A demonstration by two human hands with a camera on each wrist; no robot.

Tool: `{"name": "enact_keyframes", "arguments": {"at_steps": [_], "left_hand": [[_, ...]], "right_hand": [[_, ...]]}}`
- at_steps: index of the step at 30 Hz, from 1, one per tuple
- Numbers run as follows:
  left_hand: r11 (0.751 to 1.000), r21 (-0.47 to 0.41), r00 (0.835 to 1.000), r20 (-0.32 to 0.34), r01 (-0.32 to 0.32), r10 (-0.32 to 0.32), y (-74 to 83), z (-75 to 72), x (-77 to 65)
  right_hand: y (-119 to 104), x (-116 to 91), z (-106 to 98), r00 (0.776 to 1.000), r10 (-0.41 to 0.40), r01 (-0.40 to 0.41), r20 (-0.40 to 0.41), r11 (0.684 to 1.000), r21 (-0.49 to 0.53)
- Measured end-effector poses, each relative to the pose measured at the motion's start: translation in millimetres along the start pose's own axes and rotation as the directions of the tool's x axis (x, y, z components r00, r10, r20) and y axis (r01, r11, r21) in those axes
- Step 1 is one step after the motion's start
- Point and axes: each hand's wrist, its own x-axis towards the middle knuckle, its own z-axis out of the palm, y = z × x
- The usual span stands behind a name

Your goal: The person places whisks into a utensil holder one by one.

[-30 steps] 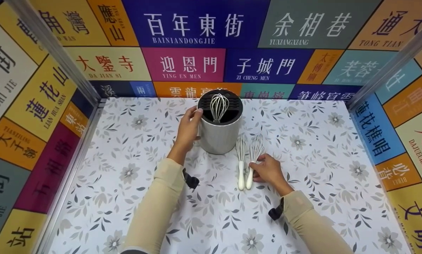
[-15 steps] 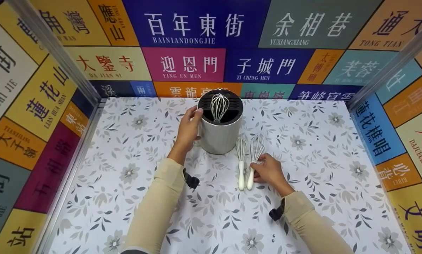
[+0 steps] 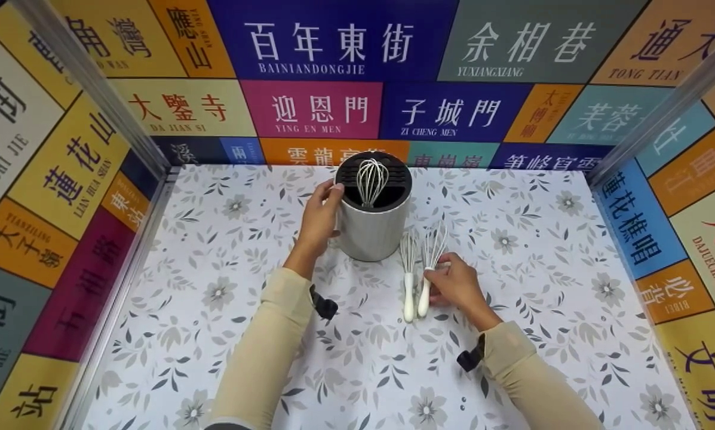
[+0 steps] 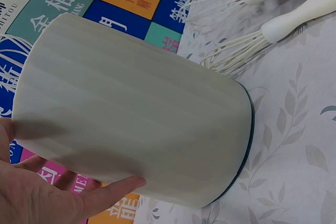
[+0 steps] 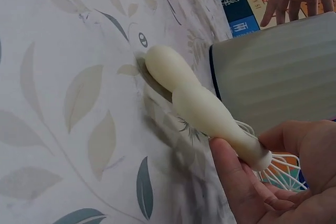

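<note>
My left hand [image 3: 319,218] rests against the side of a pale grey utensil holder [image 3: 372,233] with a black slotted top, fingers extended along its wall in the left wrist view. A wire whisk [image 3: 371,182] stands in the holder, its wires above the rim. With thumb and fingers, my right hand [image 3: 456,283] pinches a second whisk [image 5: 210,114] where its white handle meets the wires. The handle is tilted, with its wire end raised. Just left of it, a third whisk [image 3: 408,297] lies on the table, its handle partly behind the held one in the right wrist view.
A white tablecloth with grey leaves and flowers [image 3: 220,292] covers the table. Coloured panels with Chinese lettering [image 3: 309,110] stand behind the holder and along both sides, with metal posts at the corners [image 3: 94,77].
My right hand has shifted slightly up and away from me, and the pinched whisk has moved with it, slightly raised. The left hand and the holder stay in place.
</note>
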Motion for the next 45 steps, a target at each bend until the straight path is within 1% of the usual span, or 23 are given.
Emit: {"name": "enact_keyframes", "arguments": {"at_steps": [6,16,23,29,34,38,45], "left_hand": [[1.0,0.009,1.0,0.003,-0.002,0.002,0.1,-0.2,0.1],[1.0,0.011,1.0,-0.002,0.0,0.0,-0.4,-0.4,1.1],[1.0,0.01,1.0,-0.008,0.009,-0.009,-0.4,-0.1,1.9],[1.0,0.008,1.0,-0.004,0.009,-0.009,-1.1,-0.3,1.9],[1.0,0.008,1.0,0.005,0.003,-0.003,-1.1,-0.5,0.7],[1.0,0.006,1.0,0.009,0.008,-0.008,-0.7,-0.4,0.2],[1.0,-0.004,1.0,0.003,0.008,-0.008,-0.6,0.0,0.9]], "right_hand": [[-14.5,-3.8,-5.2,1.0,-0.023,0.022,0.02,0.999,0.049],[-41.4,-6.4,-15.1,0.996,-0.088,0.089,-0.015,0.991,0.102],[-70.2,-11.5,-30.7,0.985,-0.171,0.172,-0.022,0.977,0.126],[-98.4,-14.1,-44.0,0.978,-0.205,0.209,-0.04,0.966,0.153],[-120.1,-16.1,-50.4,0.958,-0.275,0.285,-0.079,0.944,0.169],[-135.9,-17.3,-53.2,0.938,-0.327,0.342,-0.115,0.926,0.157],[-163.4,-18.9,-54.3,0.895,-0.42,0.438,-0.15,0.892,0.115]]}}
